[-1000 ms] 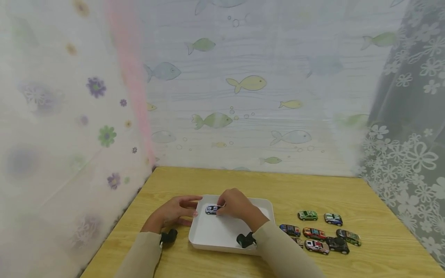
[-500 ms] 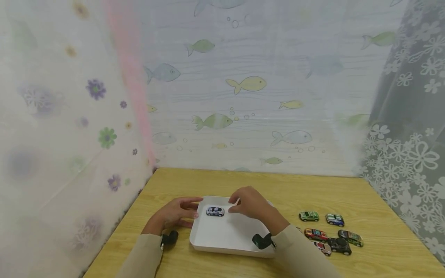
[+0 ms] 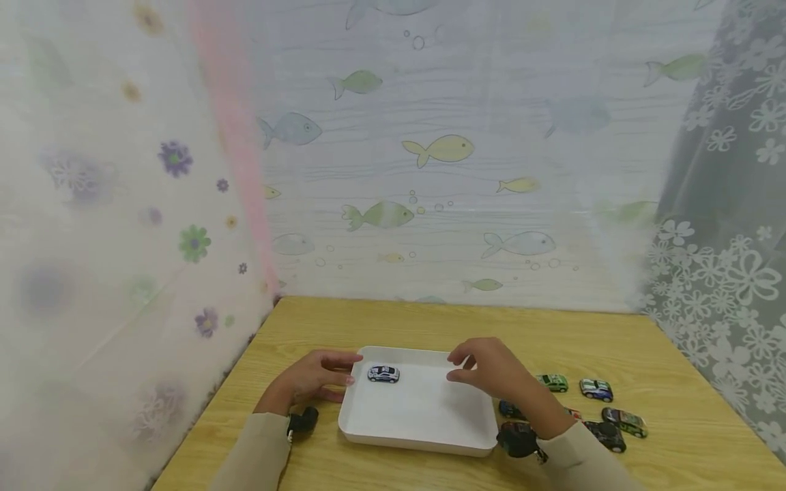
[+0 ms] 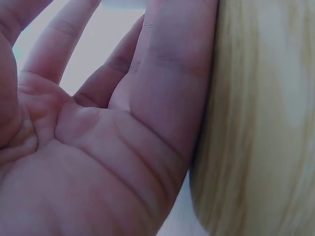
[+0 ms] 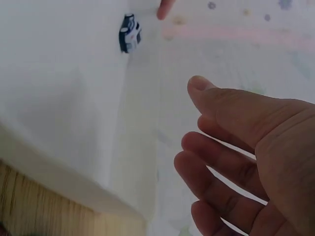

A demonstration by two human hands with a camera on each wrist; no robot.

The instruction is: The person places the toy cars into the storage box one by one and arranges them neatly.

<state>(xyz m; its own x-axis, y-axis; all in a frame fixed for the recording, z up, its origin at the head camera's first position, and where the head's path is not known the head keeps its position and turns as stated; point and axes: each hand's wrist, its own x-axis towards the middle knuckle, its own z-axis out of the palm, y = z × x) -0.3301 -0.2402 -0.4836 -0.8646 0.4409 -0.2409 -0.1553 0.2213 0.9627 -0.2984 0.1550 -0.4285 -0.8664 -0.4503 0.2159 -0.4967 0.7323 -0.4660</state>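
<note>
A small white toy car (image 3: 383,374) with dark markings sits in the far left part of a shallow white tray (image 3: 424,416). My left hand (image 3: 310,378) is at the tray's left edge, fingers extended, fingertips touching the rim. In the left wrist view its palm (image 4: 88,157) shows with nothing held. Over the tray's far right side is my right hand (image 3: 491,368), thumb and fingers apart and loosely bent. The right wrist view shows that hand (image 5: 246,157) holding nothing, with the toy car (image 5: 130,33) some way off in the tray.
Several toy cars lie right of the tray, among them a green car (image 3: 555,382), a white-and-blue car (image 3: 596,389), a dark green car (image 3: 624,421) and a black car (image 3: 608,436). My right forearm partly covers this group. Patterned curtains (image 3: 442,204) stand behind the wooden table (image 3: 344,320).
My right hand has let go of the white toy car, which stays in the tray, and has moved right across the tray. My left hand has stayed at the left rim.
</note>
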